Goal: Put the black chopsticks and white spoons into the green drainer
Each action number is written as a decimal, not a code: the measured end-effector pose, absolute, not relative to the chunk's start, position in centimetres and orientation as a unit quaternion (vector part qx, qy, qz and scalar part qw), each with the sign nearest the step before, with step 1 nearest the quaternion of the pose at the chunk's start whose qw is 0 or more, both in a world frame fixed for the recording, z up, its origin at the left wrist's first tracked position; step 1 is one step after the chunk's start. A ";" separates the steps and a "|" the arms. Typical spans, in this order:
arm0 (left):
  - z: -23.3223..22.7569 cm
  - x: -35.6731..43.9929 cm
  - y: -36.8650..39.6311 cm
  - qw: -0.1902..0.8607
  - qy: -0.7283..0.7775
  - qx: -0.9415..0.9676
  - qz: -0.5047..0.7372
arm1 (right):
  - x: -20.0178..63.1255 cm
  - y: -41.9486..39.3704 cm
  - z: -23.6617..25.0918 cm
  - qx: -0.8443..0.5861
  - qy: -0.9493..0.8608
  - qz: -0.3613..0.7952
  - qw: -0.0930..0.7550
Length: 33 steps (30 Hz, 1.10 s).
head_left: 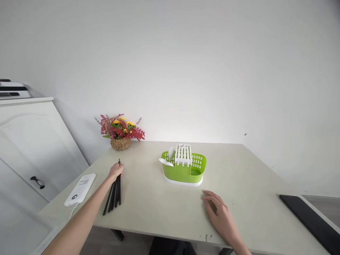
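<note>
My left hand is closed around the upper ends of several black chopsticks, on the left side of the table. Their lower ends fan out toward the table's front edge, and a short tip shows above the fist. To the right stands a green basket-like utensil holder on a white base, with a white slotted rack across its middle. White spoons lean out of its left part. My right hand rests on the table in front of the holder, fingers loosely bent and apart, holding nothing.
A woven basket of artificial flowers stands at the back left. On the left edge lies a white device with a cable, beside a white cabinet. A flat black object lies at the right edge.
</note>
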<state>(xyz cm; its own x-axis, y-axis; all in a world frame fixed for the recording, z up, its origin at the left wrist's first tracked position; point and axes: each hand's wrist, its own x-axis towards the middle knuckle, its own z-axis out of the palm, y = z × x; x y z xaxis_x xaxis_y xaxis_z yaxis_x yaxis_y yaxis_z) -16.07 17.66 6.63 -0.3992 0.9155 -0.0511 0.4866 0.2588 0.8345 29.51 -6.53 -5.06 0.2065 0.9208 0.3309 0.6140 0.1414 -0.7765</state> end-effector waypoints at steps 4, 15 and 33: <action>5.1 -16.8 17.8 0.161 0.798 0.489 0.314 | 29.4 -6.5 -5.2 -0.633 -0.612 0.166 0.444; 1.0 -16.4 18.7 0.004 0.767 0.598 0.235 | 29.7 -6.6 -5.9 -0.651 -0.605 0.165 0.428; 7.5 -7.1 16.5 -0.025 0.433 0.811 0.394 | 29.7 -6.6 -5.9 -0.641 -0.604 0.170 0.442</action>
<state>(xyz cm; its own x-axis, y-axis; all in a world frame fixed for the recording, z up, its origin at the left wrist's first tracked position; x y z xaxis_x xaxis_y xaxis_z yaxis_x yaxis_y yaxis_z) -7.06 16.48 7.53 0.3158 0.6817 0.6600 0.7212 -0.6245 0.2999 29.69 -6.64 -5.91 0.2125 0.9247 0.3158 0.6233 0.1207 -0.7726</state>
